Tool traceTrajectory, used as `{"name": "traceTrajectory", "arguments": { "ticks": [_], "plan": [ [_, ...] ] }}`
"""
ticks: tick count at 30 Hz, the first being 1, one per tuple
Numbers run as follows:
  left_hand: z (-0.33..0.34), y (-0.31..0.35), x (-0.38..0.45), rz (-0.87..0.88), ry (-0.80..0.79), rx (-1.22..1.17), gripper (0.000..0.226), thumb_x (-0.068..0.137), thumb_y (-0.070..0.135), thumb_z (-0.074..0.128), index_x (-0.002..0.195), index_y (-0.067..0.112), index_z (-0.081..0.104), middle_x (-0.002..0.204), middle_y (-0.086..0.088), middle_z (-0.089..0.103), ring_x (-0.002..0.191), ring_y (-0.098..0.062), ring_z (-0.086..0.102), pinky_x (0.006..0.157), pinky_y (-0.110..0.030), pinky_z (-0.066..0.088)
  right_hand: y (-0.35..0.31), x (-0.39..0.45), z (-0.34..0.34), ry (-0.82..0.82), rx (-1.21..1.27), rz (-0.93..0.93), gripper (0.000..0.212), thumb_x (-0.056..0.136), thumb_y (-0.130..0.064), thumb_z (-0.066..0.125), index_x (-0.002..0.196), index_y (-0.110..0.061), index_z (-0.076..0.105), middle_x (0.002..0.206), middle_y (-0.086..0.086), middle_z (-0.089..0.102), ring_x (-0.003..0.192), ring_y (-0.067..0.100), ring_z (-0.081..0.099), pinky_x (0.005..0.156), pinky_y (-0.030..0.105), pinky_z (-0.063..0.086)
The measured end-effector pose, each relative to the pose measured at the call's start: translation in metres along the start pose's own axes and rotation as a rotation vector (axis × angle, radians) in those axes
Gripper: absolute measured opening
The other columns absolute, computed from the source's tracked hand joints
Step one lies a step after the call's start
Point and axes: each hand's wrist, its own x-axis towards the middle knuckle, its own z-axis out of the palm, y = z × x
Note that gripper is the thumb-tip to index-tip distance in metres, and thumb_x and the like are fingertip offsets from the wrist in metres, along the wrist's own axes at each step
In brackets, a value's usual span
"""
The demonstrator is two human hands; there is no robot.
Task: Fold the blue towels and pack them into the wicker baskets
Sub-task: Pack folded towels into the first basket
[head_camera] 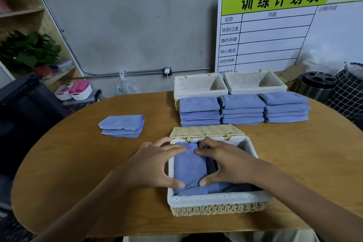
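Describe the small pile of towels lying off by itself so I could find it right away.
Start at the round wooden table and find the near wicker basket where both hands work. Look left and a little farther back: the lone blue pile lies there. Unlike the three tall stacks behind the basket, it is low and stands apart.

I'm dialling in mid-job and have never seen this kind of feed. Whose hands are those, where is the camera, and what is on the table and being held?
There is no machine here: a person works bare-handed, and the single picture comes from a camera worn on their head, looking forward and down. The left hand and right hand together grip a folded blue towel inside the near wicker basket, which already holds more blue cloth. On the wooden table further back stand three stacks of folded towels, with two empty lined baskets behind them. A small separate towel pile lies to the left.
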Motion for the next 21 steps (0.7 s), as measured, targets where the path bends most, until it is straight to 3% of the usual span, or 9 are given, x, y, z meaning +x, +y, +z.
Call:
{"name": "traceTrajectory", "arguments": {
  "ticks": [5, 8, 12, 15, 17, 19, 21],
  "plan": [
    [0.007, 0.008, 0.001, -0.018, -0.034, 0.052, 0.106, 0.074, 0.078, 0.063, 0.158, 0.041, 0.010, 0.164, 0.024, 0.008, 0.152, -0.009, -0.010, 0.120, -0.053, 0.009, -0.003, -0.002, 0.012, 0.008, -0.006, 0.009, 0.104, 0.073, -0.069, 0.071, 0.155, -0.021, 0.028, 0.146, -0.012, 0.024, 0.136, 0.011, 0.031, 0.107, 0.028, 0.038],
    [0.012, 0.013, 0.005, 0.001, 0.018, 0.119, 0.105, 0.073, 0.078, 0.064, 0.157, 0.038, 0.016, 0.162, 0.023, 0.016, 0.151, -0.014, -0.003, 0.114, -0.049, 0.021, -0.003, -0.003, 0.015, 0.013, 0.010, 0.015, 0.104, 0.074, -0.067, 0.072, 0.156, -0.020, 0.027, 0.150, -0.012, 0.022, 0.138, 0.010, 0.029, 0.109, 0.026, 0.034],
    [0.007, 0.009, 0.006, 0.024, 0.000, 0.036, 0.102, 0.072, 0.074, 0.068, 0.156, 0.036, 0.025, 0.160, 0.024, 0.021, 0.149, -0.010, 0.000, 0.110, -0.044, 0.024, 0.001, -0.003, 0.005, 0.017, 0.108, 0.007, 0.094, 0.073, -0.066, 0.074, 0.150, -0.023, 0.040, 0.140, -0.015, 0.034, 0.127, 0.005, 0.041, 0.104, 0.026, 0.040],
    [-0.009, -0.006, 0.003, 0.057, 0.044, -0.167, 0.079, 0.081, 0.063, 0.071, 0.150, 0.038, 0.041, 0.152, 0.029, 0.036, 0.143, 0.007, 0.020, 0.112, -0.027, 0.025, 0.004, 0.004, -0.016, 0.123, 0.204, 0.046, 0.066, 0.072, -0.067, 0.074, 0.128, -0.035, 0.063, 0.120, -0.023, 0.051, 0.104, 0.001, 0.055, 0.091, 0.032, 0.048],
    [-0.023, -0.029, 0.003, 0.015, 0.138, -0.350, 0.050, 0.089, 0.049, 0.071, 0.135, 0.036, 0.059, 0.133, 0.029, 0.055, 0.123, 0.017, 0.045, 0.101, -0.010, 0.033, 0.003, 0.017, -0.030, 0.273, 0.347, 0.070, 0.049, 0.071, -0.068, 0.072, 0.110, -0.039, 0.071, 0.107, -0.020, 0.060, 0.097, 0.003, 0.060, 0.087, 0.034, 0.050],
    [-0.037, -0.067, 0.007, -0.039, 0.255, -0.391, 0.025, 0.096, 0.040, 0.065, 0.120, 0.036, 0.068, 0.116, 0.023, 0.068, 0.107, 0.011, 0.059, 0.092, -0.014, 0.043, -0.002, 0.038, -0.038, 0.382, 0.440, 0.065, 0.034, 0.074, -0.063, 0.073, 0.098, -0.038, 0.073, 0.101, -0.015, 0.064, 0.093, 0.006, 0.062, 0.087, 0.031, 0.051],
    [-0.044, -0.119, 0.019, -0.106, 0.334, -0.286, 0.019, 0.101, 0.032, 0.058, 0.115, 0.034, 0.070, 0.109, 0.016, 0.072, 0.099, 0.002, 0.066, 0.089, -0.026, 0.050, -0.007, 0.064, -0.037, 0.416, 0.466, 0.056, 0.020, 0.082, -0.049, 0.074, 0.093, -0.033, 0.073, 0.098, -0.011, 0.065, 0.090, 0.006, 0.062, 0.087, 0.029, 0.050]
  ]
}}
